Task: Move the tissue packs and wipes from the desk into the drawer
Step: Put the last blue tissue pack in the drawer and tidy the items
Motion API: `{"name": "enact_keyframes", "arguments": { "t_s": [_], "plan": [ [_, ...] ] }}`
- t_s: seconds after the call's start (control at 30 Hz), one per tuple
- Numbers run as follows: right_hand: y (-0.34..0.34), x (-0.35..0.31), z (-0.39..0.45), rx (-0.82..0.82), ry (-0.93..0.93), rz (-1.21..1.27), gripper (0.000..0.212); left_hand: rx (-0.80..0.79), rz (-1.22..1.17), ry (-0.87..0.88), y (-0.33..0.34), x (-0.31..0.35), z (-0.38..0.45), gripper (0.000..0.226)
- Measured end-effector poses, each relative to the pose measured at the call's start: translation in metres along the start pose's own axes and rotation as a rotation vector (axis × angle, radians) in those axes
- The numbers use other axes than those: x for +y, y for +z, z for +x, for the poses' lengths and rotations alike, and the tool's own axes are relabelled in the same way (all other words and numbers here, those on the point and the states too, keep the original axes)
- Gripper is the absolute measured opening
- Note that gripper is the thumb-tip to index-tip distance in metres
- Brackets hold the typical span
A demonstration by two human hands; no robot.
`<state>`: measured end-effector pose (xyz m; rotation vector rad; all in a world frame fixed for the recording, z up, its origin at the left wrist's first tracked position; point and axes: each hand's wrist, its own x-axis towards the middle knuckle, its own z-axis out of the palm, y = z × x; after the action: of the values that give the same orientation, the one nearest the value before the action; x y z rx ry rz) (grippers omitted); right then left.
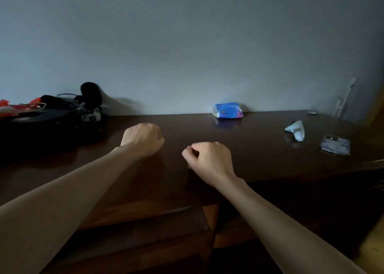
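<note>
Lying lengthwise along the grey wall (187, 45), the blue wipes pack (228, 110) sat at the dark desk (259, 159) rear. Your left hand (143, 138) and right hand (209, 159) were clenched, empty.

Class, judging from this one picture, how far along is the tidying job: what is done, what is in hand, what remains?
Done: nothing visibly stowed; no drawer interior shows. In hand: nothing; the left hand and right hand are loosely closed and empty above the desk. Left: the blue pack by the wall, the white pack and the flat silvery packet.
</note>
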<state>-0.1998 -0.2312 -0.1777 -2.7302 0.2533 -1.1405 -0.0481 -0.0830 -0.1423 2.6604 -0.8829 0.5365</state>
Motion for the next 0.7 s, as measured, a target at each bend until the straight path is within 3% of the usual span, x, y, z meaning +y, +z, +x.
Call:
{"name": "enact_keyframes", "arguments": {
  "t_s": [0.1, 0.2, 0.33, 0.4, 0.7],
  "plan": [
    [0.009, 0.043, 0.042, -0.106, 0.154, -0.014, 0.046, -0.011, -0.036, 0.027, 0.024, 0.029, 0.042, 0.021],
    [0.017, 0.093, 0.077, -0.071, 0.277, -0.110, 0.039, -0.006, -0.076, 0.026, 0.046, 0.053, 0.070, 0.023],
    [0.036, 0.147, 0.106, 0.006, 0.288, -0.243, 0.020, -0.045, -0.106, 0.054, 0.081, 0.070, 0.088, 0.026],
    [0.051, 0.172, 0.116, -0.011, 0.263, -0.295, 0.020, -0.082, -0.106, 0.075, 0.098, 0.073, 0.094, 0.032],
    [0.115, 0.232, 0.192, -0.494, 0.258, -0.483, 0.055, -0.087, -0.051, 0.096, 0.119, 0.076, 0.111, 0.049]
  ]
}}
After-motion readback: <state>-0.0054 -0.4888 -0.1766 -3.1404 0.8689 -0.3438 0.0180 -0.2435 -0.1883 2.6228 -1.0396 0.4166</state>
